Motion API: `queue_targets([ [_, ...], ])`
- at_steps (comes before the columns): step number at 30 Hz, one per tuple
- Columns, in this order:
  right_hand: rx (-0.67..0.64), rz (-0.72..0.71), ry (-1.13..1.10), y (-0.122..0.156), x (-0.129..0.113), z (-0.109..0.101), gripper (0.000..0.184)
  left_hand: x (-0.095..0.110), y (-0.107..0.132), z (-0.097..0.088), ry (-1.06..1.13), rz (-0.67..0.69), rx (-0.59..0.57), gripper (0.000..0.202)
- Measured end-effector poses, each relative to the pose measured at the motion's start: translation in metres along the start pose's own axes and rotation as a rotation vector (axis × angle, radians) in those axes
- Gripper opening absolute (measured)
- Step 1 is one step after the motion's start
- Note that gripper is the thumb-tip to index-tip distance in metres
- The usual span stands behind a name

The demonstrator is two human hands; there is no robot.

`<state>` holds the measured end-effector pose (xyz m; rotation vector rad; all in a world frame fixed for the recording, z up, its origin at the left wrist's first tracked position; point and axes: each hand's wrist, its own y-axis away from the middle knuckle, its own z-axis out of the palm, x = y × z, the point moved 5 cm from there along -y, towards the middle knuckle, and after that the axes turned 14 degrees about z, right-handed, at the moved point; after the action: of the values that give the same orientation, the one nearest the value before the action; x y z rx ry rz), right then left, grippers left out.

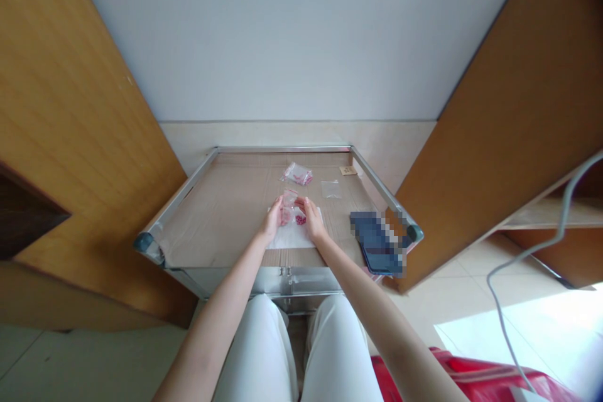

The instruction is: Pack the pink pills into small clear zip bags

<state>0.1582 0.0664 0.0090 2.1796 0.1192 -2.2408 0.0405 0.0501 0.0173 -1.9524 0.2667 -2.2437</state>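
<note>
Between my hands a small clear zip bag [289, 196] with a pinkish-red top edge stands over a white sheet of paper [288, 240]. My left hand [272, 221] is closed on the bag's left side. On the other side, my right hand [314, 222] is curved with its fingers stretched toward the bag; whether they touch it is hard to tell. A small heap of red beads [300, 220] lies on the paper beside the right palm. More reddish pieces show through clear plastic next to the left fingers, too small to make out.
Past the hands lies a clear bag with red-and-white contents [298, 174]. To its right are a flat clear bag [331, 189] and a small tan card [348, 171]. A dark phone [379, 245] rests at the right edge. A metal rim [282, 149] borders the cardboard-covered table.
</note>
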Motion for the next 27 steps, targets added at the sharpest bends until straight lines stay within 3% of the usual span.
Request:
queue_targets([
  [4, 0.033, -0.047, 0.066, 0.007, -0.011, -0.001, 0.037, -0.009, 0.003, -0.002, 0.069, 0.029, 0.033, 0.046],
  [10, 0.074, -0.08, 0.026, 0.013, -0.022, -0.004, 0.034, 0.003, 0.007, -0.003, 0.047, 0.098, 0.007, 0.046],
  [14, 0.11, -0.046, -0.065, 0.008, -0.018, -0.009, 0.037, 0.005, 0.009, -0.004, 0.065, 0.06, 0.009, 0.038],
  [18, 0.132, 0.027, -0.157, 0.001, -0.017, -0.012, 0.038, 0.003, 0.012, 0.0, 0.128, 0.02, -0.042, 0.045],
  [23, 0.089, 0.044, -0.195, 0.0, -0.024, -0.005, 0.038, 0.009, 0.014, 0.007, 0.139, 0.05, -0.136, 0.048],
  [27, 0.1, 0.065, -0.2, 0.0, -0.026, -0.002, 0.038, 0.013, 0.014, 0.007, 0.103, 0.077, -0.131, 0.047],
])
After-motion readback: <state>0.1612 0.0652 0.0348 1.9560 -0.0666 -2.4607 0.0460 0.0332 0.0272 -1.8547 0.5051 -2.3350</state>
